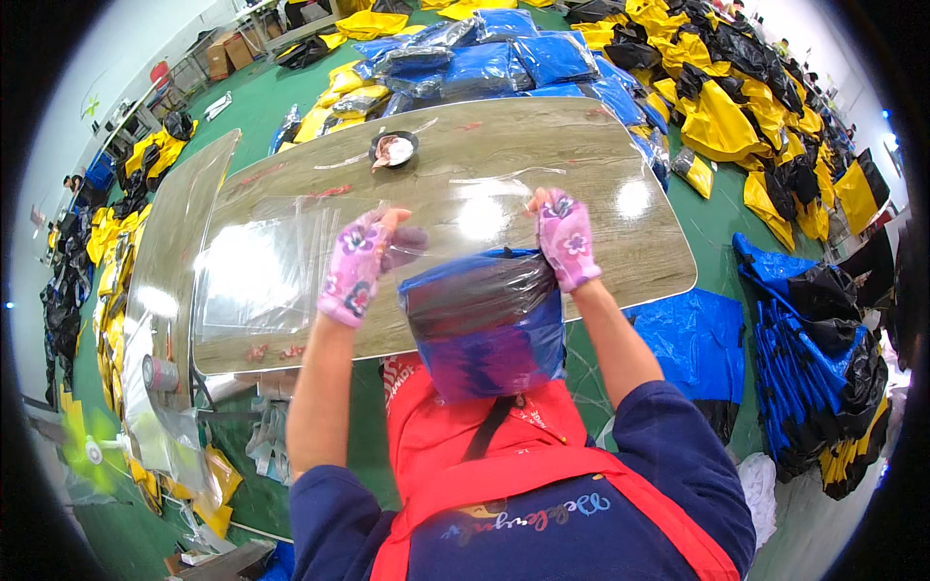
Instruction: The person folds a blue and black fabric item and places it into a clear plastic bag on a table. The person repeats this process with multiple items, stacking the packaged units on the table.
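A folded blue and black sheet-fabric bundle [487, 319] sits in a clear plastic bag [465, 254], tilted against the table's front edge and my red apron. On its left side, my left hand [370, 258] in a pink floral fingerless glove pinches the bag's loose upper film. My right hand [565, 236], gloved alike, grips the film at the upper right corner, its fingers raised above the bundle. Exact finger contact is partly lost in glare and blur. Left of my left hand lies a stack of flat clear plastic bags [254, 269] on the wood-pattern table [625, 247].
A small dark bowl [394, 149] with crumpled contents stands toward the far edge. Packed blue bundles [479, 65] are piled beyond the table. Yellow and black fabric pieces [719, 116] heap at right; blue ones [799, 363] lie nearer. A green-bladed fan [94, 450] is low left.
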`<move>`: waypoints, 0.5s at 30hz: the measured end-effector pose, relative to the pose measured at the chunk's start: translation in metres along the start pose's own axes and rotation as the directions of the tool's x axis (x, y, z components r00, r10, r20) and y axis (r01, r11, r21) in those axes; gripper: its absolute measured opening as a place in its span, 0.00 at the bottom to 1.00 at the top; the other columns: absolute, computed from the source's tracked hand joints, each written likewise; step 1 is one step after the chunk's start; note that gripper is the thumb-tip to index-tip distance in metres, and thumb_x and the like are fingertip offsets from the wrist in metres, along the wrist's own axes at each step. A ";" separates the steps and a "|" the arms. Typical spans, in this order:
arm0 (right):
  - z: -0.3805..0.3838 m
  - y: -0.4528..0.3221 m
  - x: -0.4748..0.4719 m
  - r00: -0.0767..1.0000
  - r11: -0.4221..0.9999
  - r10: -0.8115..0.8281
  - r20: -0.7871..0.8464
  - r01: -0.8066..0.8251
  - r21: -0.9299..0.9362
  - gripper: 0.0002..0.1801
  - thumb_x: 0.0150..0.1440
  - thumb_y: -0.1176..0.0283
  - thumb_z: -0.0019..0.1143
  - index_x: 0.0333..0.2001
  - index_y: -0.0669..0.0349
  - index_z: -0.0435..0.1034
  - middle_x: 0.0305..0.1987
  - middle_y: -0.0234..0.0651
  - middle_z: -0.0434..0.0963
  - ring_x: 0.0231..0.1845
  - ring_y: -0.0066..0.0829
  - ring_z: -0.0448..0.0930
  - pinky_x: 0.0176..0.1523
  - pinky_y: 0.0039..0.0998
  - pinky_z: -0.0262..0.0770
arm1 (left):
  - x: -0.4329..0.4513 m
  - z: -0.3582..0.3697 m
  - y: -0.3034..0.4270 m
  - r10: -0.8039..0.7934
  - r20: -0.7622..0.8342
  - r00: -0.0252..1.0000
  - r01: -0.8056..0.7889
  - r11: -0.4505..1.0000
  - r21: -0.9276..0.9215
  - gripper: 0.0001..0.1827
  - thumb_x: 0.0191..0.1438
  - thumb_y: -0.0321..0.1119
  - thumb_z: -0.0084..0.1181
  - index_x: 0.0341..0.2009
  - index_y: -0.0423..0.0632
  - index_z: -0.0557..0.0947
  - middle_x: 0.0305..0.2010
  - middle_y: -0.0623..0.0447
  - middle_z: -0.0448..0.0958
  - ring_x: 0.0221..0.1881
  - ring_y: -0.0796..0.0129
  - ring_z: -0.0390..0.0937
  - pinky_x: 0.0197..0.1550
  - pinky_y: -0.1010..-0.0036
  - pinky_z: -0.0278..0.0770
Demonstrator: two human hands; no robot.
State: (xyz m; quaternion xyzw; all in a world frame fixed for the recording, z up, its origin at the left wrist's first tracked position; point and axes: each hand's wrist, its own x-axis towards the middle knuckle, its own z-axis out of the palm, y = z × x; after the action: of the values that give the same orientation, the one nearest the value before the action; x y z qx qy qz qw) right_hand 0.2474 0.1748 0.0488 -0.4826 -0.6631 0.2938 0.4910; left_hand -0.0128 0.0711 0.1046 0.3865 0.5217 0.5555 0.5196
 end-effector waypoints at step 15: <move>0.041 0.033 0.007 0.983 0.991 0.119 0.139 -0.109 -0.072 0.19 0.59 0.58 0.56 0.25 0.63 0.75 0.21 0.29 0.77 0.22 0.20 0.74 0.30 0.23 0.69 | 0.041 -0.018 -0.123 0.069 -0.206 0.976 -0.025 0.978 0.208 0.19 0.62 0.43 0.50 0.44 0.38 0.79 0.31 0.50 0.80 0.31 0.72 0.76 0.36 0.75 0.72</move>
State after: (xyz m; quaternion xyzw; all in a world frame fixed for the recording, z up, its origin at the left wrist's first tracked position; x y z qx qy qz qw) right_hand 0.2203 0.1970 0.0086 -0.5131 -0.6769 0.3337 0.4089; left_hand -0.0156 0.0978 -0.0237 0.3885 0.6193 0.5491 0.4051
